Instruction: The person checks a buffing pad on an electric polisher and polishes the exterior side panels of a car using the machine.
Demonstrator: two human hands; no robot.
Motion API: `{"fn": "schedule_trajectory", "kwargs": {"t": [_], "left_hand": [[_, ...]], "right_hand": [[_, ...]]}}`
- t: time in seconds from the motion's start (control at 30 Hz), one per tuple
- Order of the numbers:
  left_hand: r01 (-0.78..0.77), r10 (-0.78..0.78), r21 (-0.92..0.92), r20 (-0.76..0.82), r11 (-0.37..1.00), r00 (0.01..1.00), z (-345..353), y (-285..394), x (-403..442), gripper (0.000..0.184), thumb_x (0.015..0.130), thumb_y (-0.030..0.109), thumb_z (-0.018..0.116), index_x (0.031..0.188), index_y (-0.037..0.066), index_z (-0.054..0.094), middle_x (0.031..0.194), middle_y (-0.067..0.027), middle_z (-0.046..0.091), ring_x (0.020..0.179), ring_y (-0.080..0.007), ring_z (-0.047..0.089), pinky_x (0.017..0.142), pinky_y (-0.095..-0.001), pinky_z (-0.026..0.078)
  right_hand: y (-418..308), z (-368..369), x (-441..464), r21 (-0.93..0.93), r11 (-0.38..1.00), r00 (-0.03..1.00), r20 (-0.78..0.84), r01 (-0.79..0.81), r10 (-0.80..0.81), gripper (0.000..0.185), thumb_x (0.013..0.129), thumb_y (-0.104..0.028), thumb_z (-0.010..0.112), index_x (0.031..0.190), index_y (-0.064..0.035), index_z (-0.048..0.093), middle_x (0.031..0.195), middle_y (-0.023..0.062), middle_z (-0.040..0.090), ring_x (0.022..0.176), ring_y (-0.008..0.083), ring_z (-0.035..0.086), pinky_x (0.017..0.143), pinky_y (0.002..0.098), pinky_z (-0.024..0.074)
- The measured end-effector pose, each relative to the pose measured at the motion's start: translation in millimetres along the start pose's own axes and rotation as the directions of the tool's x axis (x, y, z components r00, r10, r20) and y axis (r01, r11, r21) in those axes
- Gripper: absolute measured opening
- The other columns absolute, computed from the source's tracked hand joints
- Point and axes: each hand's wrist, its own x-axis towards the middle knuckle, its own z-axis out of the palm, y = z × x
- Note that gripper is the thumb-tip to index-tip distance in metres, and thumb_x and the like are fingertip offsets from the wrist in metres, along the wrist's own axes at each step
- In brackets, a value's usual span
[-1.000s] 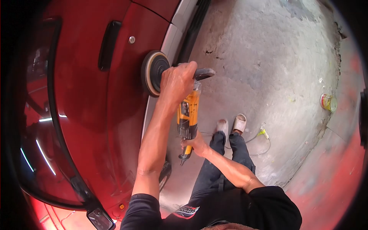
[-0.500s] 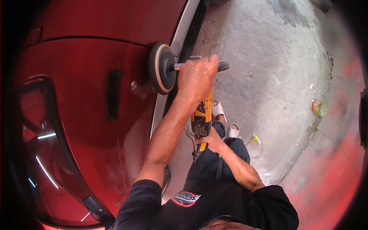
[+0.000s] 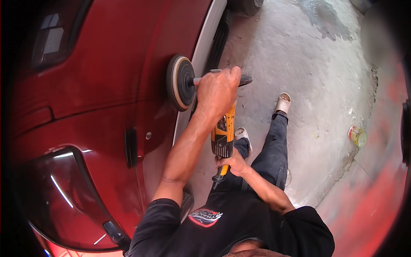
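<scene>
A: Tool? How does it look?

B: Rotary polisher (image 3: 223,136). Long, slim body, yellow and black. Vented black band toward the rear, then a yellow rear grip (image 3: 224,170) with a black cord sleeve (image 3: 216,182) tapering off its end. Scuffs or print on the casing too small to tell.

A: Disc end?

B: Round pad (image 3: 172,85), thick, seen at a steep angle. Dark face toward the car, pale tan ring around it, black backing plate (image 3: 185,81) on the operator's side. Short grey neck runs from plate centre to the left hand.

A: Where is it?

B: Held up off the floor. Pad is at the lower edge of the red car (image 3: 107,83), beside the pale trim (image 3: 208,34). Can't tell if it touches the paint.

A: Hands?

B: Left hand (image 3: 217,92) wrapped around the front handle, just behind the disc; black handle tip pokes out past it. Right hand (image 3: 234,163) closed around the rear grip.

A: Panel?

B: Glossy deep red, dark seam across it. Black door handle (image 3: 130,147), round lock (image 3: 148,135) next to it. Strip-light glare on the window glass (image 3: 64,201).

A: Floor?

B: Worn grey concrete (image 3: 299,64). Tin can (image 3: 357,136) near its right edge. Pale slippers (image 3: 283,103) on the operator's feet.
</scene>
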Motion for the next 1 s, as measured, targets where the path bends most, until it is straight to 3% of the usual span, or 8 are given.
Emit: {"fn": "schedule_trajectory", "kwargs": {"t": [0.07, 0.17, 0.37, 0.63, 0.87, 1.0], "left_hand": [[-0.029, 0.031, 0.051, -0.033, 0.998, 0.999, 5.0, 3.6, 32.3, 0.008, 0.082, 0.001, 0.065, 0.087, 0.005, 0.059, 0.077, -0.0139, 0.07, 0.07, -0.0342, 0.073, 0.064, -0.0449, 0.059], [0.074, -0.074, 0.006, 0.044, 0.997, 0.996, 15.9, 6.9, 79.7, 0.013, 0.085, 0.004, 0.067, 0.09, 0.006, 0.056, 0.083, -0.0141, 0.069, 0.077, -0.0391, 0.071, 0.067, -0.0506, 0.056], [0.086, -0.09, 0.043, 0.093, 0.995, 0.992, 41.1, 6.5, 183.4, 0.013, 0.085, 0.004, 0.067, 0.09, 0.006, 0.056, 0.084, -0.0139, 0.069, 0.077, -0.0396, 0.071, 0.067, -0.0515, 0.055], [0.017, -0.019, 0.089, 0.031, 0.996, 0.999, 45.1, 1.0, 301.4, 0.01, 0.086, 0.004, 0.066, 0.093, 0.006, 0.06, 0.089, -0.0149, 0.074, 0.082, -0.0391, 0.073, 0.069, -0.0507, 0.057], [-0.088, 0.109, 0.134, -0.159, 0.987, 0.981, 41.8, -6.9, 393.2, 0.009, 0.086, 0.009, 0.066, 0.095, 0.01, 0.063, 0.09, -0.0139, 0.075, 0.082, -0.037, 0.074, 0.07, -0.0507, 0.058], [-0.051, 0.07, 0.097, -0.203, 0.994, 0.977, 36.7, -3.1, 432.4, 0.01, 0.086, 0.013, 0.068, 0.093, 0.013, 0.075, 0.088, -0.0129, 0.077, 0.085, -0.0328, 0.077, 0.07, -0.0464, 0.061]], "right_hand": [[-28.4, -10.2, 8.6, 0.041, 0.999, 0.999, 0.025, -0.034, 0.033, 0.041, 0.071, 0.008, 0.074, 0.107, -0.0022, 0.058, 0.08, 0.0091, 0.064, 0.07, 0.0206, 0.066, 0.066, 0.0381, 0.0592], [-66.5, -27.2, 19.5, 0.076, 0.993, 0.996, 0.031, -0.09, 0.088, 0.04, 0.072, 0.007, 0.075, 0.107, -0.0021, 0.059, 0.081, 0.0083, 0.065, 0.071, 0.02, 0.067, 0.066, 0.0376, 0.059], [-161.0, -50.7, 54.3, 0.119, 0.982, 0.989, 0.027, -0.148, 0.145, 0.039, 0.071, 0.007, 0.075, 0.106, -0.0021, 0.06, 0.08, 0.0081, 0.064, 0.07, 0.0207, 0.067, 0.066, 0.037, 0.0581], [-256.0, -66.6, 107.9, 0.135, 0.987, 0.996, 0.033, -0.087, 0.083, 0.042, 0.071, 0.009, 0.07, 0.109, -0.0029, 0.057, 0.081, 0.0107, 0.066, 0.071, 0.0239, 0.069, 0.067, 0.0392, 0.0591], [-336.4, -75.5, 160.7, 0.067, 0.995, 0.997, -0.005, 0.073, -0.073, 0.036, 0.075, 0.006, 0.068, 0.108, -0.0021, 0.056, 0.08, 0.0109, 0.066, 0.066, 0.024, 0.067, 0.063, 0.0386, 0.0578], [-365.0, -84.2, 187.8, 0.052, 0.986, 0.987, 0.0, 0.161, -0.161, 0.037, 0.076, 0.006, 0.07, 0.11, -0.0026, 0.058, 0.082, 0.0099, 0.067, 0.07, 0.0236, 0.068, 0.064, 0.0389, 0.0586]]}}
